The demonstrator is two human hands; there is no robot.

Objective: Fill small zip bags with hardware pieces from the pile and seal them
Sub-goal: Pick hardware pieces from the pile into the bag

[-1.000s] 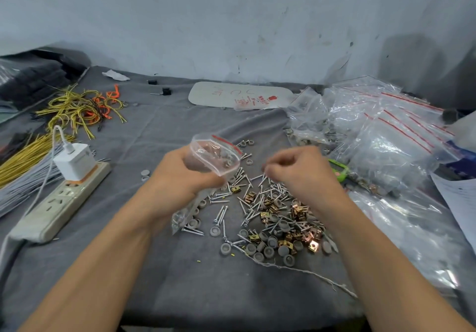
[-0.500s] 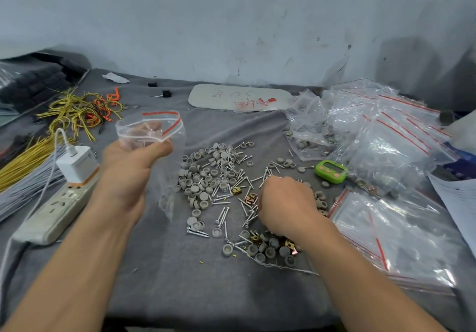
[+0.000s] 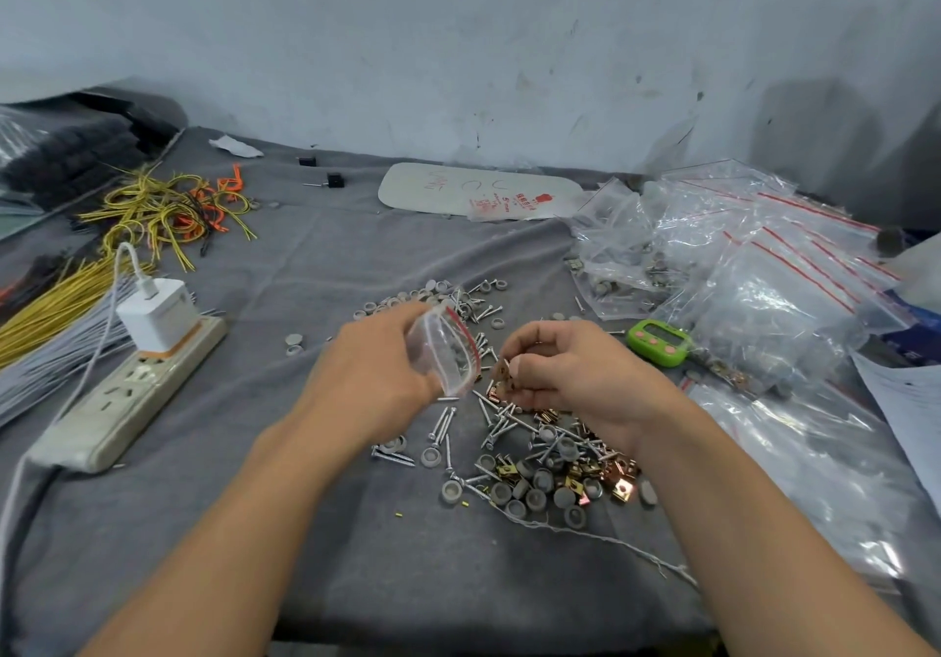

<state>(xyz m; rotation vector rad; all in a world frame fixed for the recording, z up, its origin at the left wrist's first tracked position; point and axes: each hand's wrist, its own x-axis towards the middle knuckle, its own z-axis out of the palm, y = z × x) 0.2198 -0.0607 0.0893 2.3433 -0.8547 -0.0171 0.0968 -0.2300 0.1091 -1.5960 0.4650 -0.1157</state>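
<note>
L hand [image 3: 377,376] has its fingers curled round a small clear zip bag [image 3: 443,351] w/ red seal strip, held above the grey cloth [image 3: 305,554], mouth gaping toward the R hand [image 3: 575,376]; some grey pieces show inside. R hand's fingers are curled in, thumb + fingertips pinching a few copper-coloured clips [image 3: 504,373] just beside the bag mouth, not yet in. Hardware pile [image 3: 540,468] of screws, grey caps and brass/copper clips lies on the cloth under and near both hands, w/ a green timer [image 3: 659,342] and heap of clear zip bags [image 3: 764,269] to the right, power strip [image 3: 127,396] w/ white charger [image 3: 158,315] to the left.
</note>
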